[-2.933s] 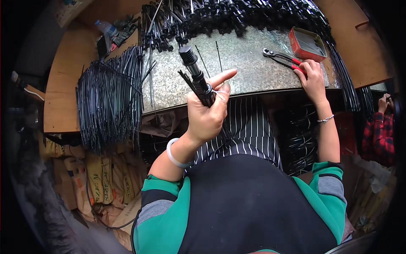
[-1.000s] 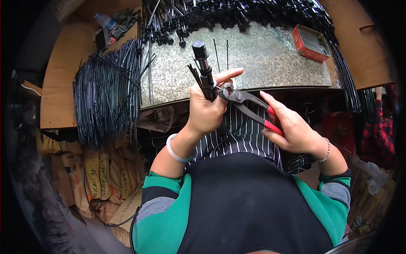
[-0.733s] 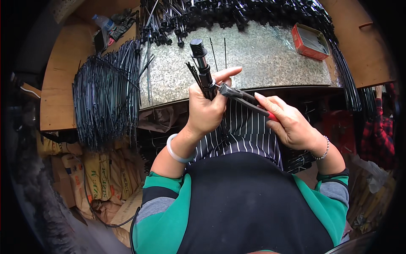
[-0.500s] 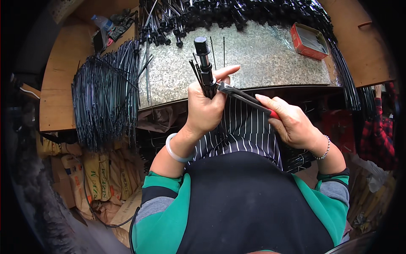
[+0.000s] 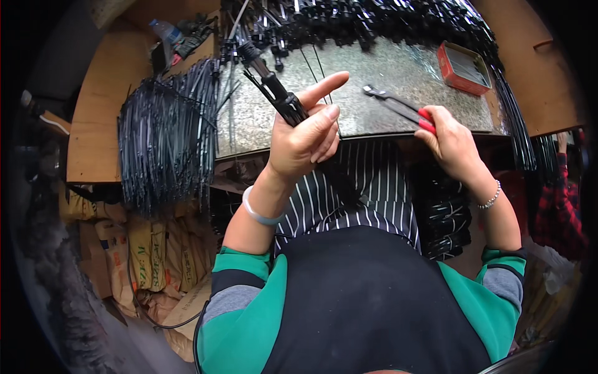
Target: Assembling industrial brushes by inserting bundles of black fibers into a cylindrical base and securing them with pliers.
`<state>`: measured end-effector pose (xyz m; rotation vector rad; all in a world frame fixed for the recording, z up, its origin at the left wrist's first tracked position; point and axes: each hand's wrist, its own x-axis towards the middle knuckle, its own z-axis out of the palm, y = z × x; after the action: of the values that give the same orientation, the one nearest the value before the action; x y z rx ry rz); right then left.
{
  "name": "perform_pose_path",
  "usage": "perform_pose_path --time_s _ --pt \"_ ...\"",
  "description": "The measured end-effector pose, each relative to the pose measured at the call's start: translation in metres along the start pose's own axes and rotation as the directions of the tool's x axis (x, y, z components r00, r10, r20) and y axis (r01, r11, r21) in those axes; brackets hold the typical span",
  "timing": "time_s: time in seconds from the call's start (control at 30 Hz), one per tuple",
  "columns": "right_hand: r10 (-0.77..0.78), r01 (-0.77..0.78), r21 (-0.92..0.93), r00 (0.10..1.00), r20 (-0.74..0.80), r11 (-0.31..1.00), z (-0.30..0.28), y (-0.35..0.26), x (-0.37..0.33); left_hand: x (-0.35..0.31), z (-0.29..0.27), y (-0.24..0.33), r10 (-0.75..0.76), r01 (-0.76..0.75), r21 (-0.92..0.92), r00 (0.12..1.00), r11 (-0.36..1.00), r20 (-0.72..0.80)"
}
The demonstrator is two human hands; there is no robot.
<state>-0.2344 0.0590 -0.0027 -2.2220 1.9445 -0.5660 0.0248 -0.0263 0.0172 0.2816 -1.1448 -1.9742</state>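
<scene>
My left hand (image 5: 298, 144) is closed around a black umbrella frame (image 5: 272, 86), whose shaft and rib ends stick out above the fist, tilted up to the left. The index finger of that hand points out to the right. My right hand (image 5: 453, 144) grips a pair of pliers (image 5: 398, 103) by the red handle ends. The pliers' dark jaws point up-left over the speckled tabletop (image 5: 367, 121), apart from the umbrella frame. Two thin black ribs (image 5: 319, 62) stand out behind the left hand.
A thick bundle of dark thin ribs (image 5: 163, 143) hangs over the table edge at left. Many umbrella frames (image 5: 361, 22) lie along the far side. An orange-red box (image 5: 463, 68) sits at far right. A plastic bottle (image 5: 166, 31) lies far left. Another person's checked sleeve (image 5: 559, 206) shows at right.
The pliers have come away from the umbrella frame as my right hand moved right and up. The frame has tilted to the left in my left hand.
</scene>
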Motion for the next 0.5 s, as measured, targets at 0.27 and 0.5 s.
perform_pose_path --time_s 0.27,0.5 --pt "-0.121 0.135 0.059 0.973 -0.199 0.989 0.013 -0.013 -0.002 0.016 0.005 -0.017 0.089 -0.053 -0.385 0.993 0.921 0.075" --pt "-0.028 0.141 0.655 0.983 -0.18 0.743 0.024 -0.039 -0.061 0.031 0.01 -0.036 0.325 -0.25 0.409 0.938 0.878 -0.125"
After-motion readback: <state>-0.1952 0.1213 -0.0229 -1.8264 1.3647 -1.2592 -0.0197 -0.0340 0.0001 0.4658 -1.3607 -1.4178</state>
